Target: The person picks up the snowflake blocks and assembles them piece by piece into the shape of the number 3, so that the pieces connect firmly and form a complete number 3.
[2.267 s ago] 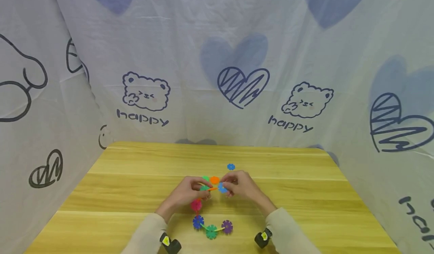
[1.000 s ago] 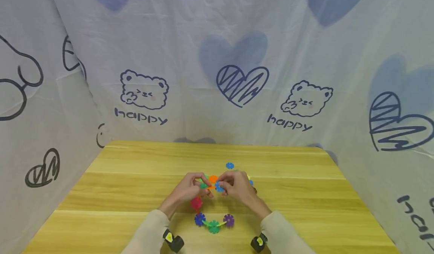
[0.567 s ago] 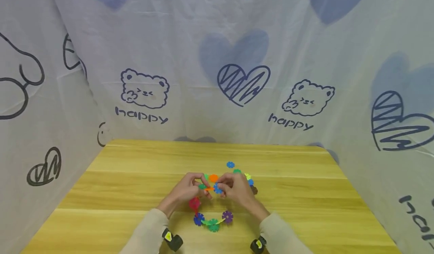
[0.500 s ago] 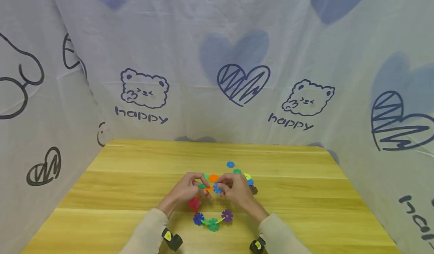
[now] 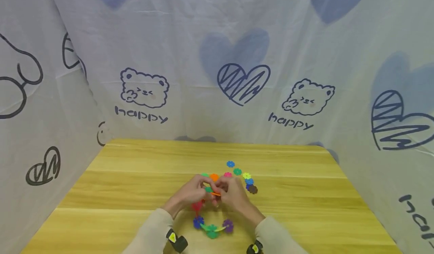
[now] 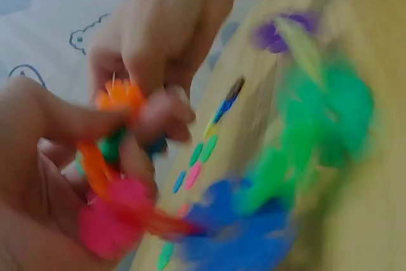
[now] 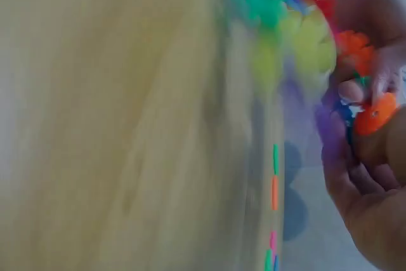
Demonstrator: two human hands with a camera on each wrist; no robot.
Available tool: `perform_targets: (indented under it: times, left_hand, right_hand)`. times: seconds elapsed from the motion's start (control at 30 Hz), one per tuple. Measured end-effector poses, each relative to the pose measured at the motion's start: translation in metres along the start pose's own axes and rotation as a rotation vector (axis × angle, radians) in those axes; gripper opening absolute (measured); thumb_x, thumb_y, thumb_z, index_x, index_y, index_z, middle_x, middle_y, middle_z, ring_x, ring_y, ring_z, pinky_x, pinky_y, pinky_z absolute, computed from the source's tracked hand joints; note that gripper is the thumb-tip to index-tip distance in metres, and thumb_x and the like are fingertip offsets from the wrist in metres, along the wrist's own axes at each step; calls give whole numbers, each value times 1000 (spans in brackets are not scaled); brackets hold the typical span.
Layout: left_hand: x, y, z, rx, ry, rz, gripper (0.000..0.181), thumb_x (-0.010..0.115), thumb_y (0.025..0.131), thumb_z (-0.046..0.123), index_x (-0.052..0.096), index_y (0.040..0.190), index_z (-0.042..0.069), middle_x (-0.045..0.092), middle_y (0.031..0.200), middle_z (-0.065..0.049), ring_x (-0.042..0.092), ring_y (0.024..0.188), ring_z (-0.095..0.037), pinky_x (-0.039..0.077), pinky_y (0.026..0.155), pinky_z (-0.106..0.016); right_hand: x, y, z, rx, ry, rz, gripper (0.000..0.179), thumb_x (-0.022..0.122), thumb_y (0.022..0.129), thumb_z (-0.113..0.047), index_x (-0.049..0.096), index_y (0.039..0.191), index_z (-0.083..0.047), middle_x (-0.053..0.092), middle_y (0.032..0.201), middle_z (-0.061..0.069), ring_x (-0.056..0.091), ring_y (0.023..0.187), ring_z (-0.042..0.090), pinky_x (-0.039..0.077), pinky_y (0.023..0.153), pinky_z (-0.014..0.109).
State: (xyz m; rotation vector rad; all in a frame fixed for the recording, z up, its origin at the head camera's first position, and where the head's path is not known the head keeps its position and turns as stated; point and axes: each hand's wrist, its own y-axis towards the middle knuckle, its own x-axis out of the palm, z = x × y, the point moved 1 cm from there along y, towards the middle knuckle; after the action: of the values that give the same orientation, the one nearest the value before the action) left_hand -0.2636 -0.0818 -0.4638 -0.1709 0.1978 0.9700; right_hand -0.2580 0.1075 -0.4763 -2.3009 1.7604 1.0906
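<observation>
Chain of notched, flower-shaped plastic discs (image 5: 212, 231), multicoloured: curving from the left hand toward the near table edge, blurred in both wrist views, purple disc (image 5: 228, 225) at its free end. Left hand (image 5: 191, 190): thumb and fingers pinching the chain's upper part, beside a flower-shaped green disc (image 5: 208, 189) and an edge-on orange disc (image 5: 216, 194). Right hand (image 5: 234, 194): fingers curled, pinching a flower-shaped blue disc (image 7: 347, 120), mostly covered. Changed since half a second ago: hands drawn together, fingertips now meeting; blue disc, formerly showing in the head view, now hidden there; loose pink disc (image 5: 228, 175) newly visible beyond the right hand. Unmoved: loose brown disc (image 5: 253, 189), on the light wooden table (image 5: 298, 208).
</observation>
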Motion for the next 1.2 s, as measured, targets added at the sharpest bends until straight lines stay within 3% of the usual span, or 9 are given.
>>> perform_targets:
  times: [0.07,0.23,0.5,0.67,0.77,0.97,1.2]
  left_hand:
    - [1,1,3,-1,-31,-29,22,62,84,-6,74,102,0,79,83,-18,42,45,-7,43,52,-22]
    - [-5,0,6,-1,-112,-22,21,64,89,-4,70,109,-6,79,89,-23,61,57,-13,52,58,-24]
    - [-17,-5,-3,-4,-85,11,25,65,95,2,68,120,0,78,97,-25,71,74,-23,58,71,-28]
    - [-19,-5,-7,-8,-68,6,29,69,100,24,69,122,5,78,102,-25,71,76,-26,58,75,-30]
    - [-18,-5,-7,-13,-51,-2,33,66,102,31,68,123,5,77,104,-27,70,77,-27,57,75,-30]
    - [-17,-6,-6,-23,-33,-30,34,62,105,26,68,129,4,75,108,-30,68,73,-21,55,69,-26]
    - [-18,-9,-4,7,19,-50,31,61,106,25,72,124,2,75,110,-28,67,74,-18,53,68,-24]
  right_hand:
    - [-2,1,-1,1,8,-1,13,68,91,11,76,93,1,78,89,17,78,77,27,62,66,21]
    - [-13,2,0,87,117,-1,7,67,97,2,74,99,1,77,88,19,75,68,26,61,61,24]
    - [-23,0,-4,163,187,-23,11,65,100,-2,72,106,3,76,89,21,74,72,40,64,65,41]
    - [-20,1,-7,154,172,-43,10,65,99,-1,72,105,3,76,88,21,73,72,43,63,65,44]
    - [-17,1,-5,131,132,-45,10,66,99,-2,74,104,1,76,87,18,73,70,40,63,62,39]
    - [-16,2,-7,86,78,-50,9,66,99,-3,75,103,-2,76,85,15,71,65,26,57,58,21]
    - [-18,-1,-9,36,62,-31,10,66,99,-3,75,103,-1,76,84,17,69,62,18,57,59,19]
